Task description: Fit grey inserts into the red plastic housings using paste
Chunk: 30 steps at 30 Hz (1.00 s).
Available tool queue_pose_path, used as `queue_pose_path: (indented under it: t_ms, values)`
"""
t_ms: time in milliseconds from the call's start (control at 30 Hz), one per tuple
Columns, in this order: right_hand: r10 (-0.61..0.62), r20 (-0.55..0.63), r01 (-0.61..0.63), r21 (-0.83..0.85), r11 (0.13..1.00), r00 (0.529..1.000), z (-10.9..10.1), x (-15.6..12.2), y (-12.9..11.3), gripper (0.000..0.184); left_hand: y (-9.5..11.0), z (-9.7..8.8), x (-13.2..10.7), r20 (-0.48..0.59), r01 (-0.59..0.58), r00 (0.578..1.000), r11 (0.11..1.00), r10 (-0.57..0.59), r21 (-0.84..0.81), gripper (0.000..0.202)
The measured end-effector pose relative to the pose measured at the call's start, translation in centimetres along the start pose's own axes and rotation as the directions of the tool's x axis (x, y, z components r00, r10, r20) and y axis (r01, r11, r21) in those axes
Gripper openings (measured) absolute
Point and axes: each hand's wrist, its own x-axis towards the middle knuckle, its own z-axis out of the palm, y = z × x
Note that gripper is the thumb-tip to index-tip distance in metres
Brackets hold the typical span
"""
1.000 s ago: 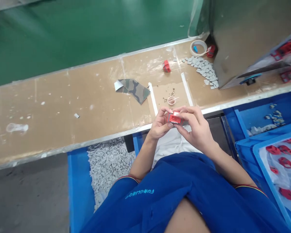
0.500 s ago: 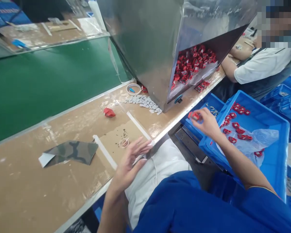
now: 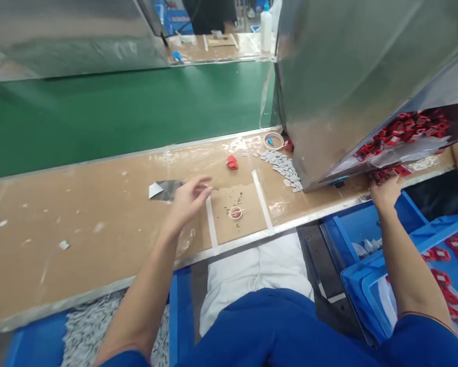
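— Right hand (image 3: 384,196) has left the blue plastic crate (image 3: 360,300) and gone up to the mouth of that big stainless-steel hopper (image 3: 339,86), see? Left hand (image 3: 188,201) has lifted away too, out over the table.

— What's the right one on?

— Its fingers (image 3: 381,184) are up against the lower edge of the heap of small red plastic parts (image 3: 402,133) lying in the hopper's mouth. From where I'm standing, I can't tell whether that grip is closed on a piece or just resting there.

— And the left?

— Wide open, fingers spread apart, holding nothing. It's above the tan cardboard-covered table (image 3: 79,214), partly hiding a camouflage-printed sheet (image 3: 167,187).

— What else is on the table?

— One loose red plastic part (image 3: 232,162) on its own, a heap of flat grey pieces (image 3: 279,167) just beside the hopper, a small round dish (image 3: 235,212) between two white tape strips (image 3: 212,224), and a roll of tape (image 3: 273,140) against the hopper.

— And below the table?

— White cloth (image 3: 255,285) across the person's lap, and more red parts (image 3: 440,254) lying in the crate.
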Motion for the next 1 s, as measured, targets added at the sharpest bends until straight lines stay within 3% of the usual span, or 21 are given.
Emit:
queue_pose_path:
  t_ms: [67, 133, 200, 300, 367, 433, 500, 567, 633, 667, 733, 833, 900, 1000]
  values:
    - [-0.004, -0.014, 0.004, -0.007, 1.000, 1.000, -1.1, -1.5, -0.5, 0.043, 0.8, 1.7, 4.3, 0.092, -0.103, 0.991, 0.993, 0.097, 0.056, 0.042]
    - [-0.073, -0.018, 0.072, -0.007, 0.997, 0.997, -2.5, -3.8, -1.1, 0.035, 1.6, 3.6, 8.1, 0.152, -0.128, 0.982, 0.985, 0.109, 0.115, 0.040]
    - [-0.226, 0.004, 0.226, 0.023, 0.974, 0.974, -4.2, -6.7, -1.9, 0.023, 2.1, 5.3, 10.8, 0.115, -0.055, 0.993, 0.984, 0.036, 0.172, 0.031]
    - [-0.461, 0.067, 0.450, 0.134, 0.883, 0.885, -6.8, -11.0, -3.9, 0.012, 1.9, 6.3, 12.0, 0.055, 0.039, 0.997, 0.990, -0.047, 0.139, 0.021]
    - [-0.558, 0.152, 0.516, 0.242, 0.821, 0.816, -8.2, -13.5, -6.1, 0.020, 1.3, 5.9, 11.1, 0.079, 0.042, 0.996, 0.999, -0.041, -0.020, 0.021]
    - [-0.644, 0.285, 0.543, 0.361, 0.758, 0.710, -8.7, -15.6, -8.8, 0.031, 0.3, 4.8, 9.0, 0.137, 0.063, 0.990, 0.936, -0.016, -0.346, 0.024]
    - [-0.717, 0.426, 0.545, 0.467, 0.696, 0.552, -8.2, -17.4, -11.7, 0.037, -0.7, 3.4, 6.1, 0.178, 0.112, 0.984, 0.711, 0.019, -0.694, 0.040]
    - [-0.758, 0.512, 0.531, 0.543, 0.651, 0.405, -6.8, -19.2, -14.6, 0.036, -1.6, 2.4, 2.8, 0.169, 0.135, 0.985, 0.464, 0.032, -0.876, 0.055]
    - [-0.788, 0.533, 0.503, 0.611, 0.611, 0.309, -4.6, -21.3, -17.0, 0.035, -2.3, 2.0, -0.5, 0.111, 0.108, 0.994, 0.294, -0.005, -0.950, 0.056]
    - [-0.800, 0.526, 0.476, 0.646, 0.597, 0.290, -3.4, -22.4, -17.9, 0.036, -2.5, 2.0, -2.0, 0.083, 0.090, 0.996, 0.234, -0.039, -0.968, 0.054]
    - [-0.813, 0.495, 0.390, 0.714, 0.582, 0.307, -1.1, -24.6, -19.4, 0.041, -2.9, 2.4, -4.7, 0.058, 0.075, 0.992, 0.156, -0.110, -0.985, 0.051]
    - [-0.794, 0.437, 0.258, 0.782, 0.567, 0.423, 1.7, -27.2, -20.5, 0.045, -3.6, 3.5, -7.7, 0.101, 0.123, 0.980, 0.125, -0.172, -0.984, 0.056]
    - [-0.780, 0.393, 0.235, 0.801, 0.550, 0.486, 2.7, -28.2, -20.8, 0.037, -4.2, 4.2, -9.0, 0.128, 0.154, 0.979, 0.163, -0.159, -0.975, 0.063]
    - [-0.787, 0.327, 0.260, 0.818, 0.513, 0.524, 3.3, -28.8, -21.1, 0.023, -5.1, 5.2, -10.4, 0.114, 0.143, 0.986, 0.272, -0.120, -0.952, 0.072]
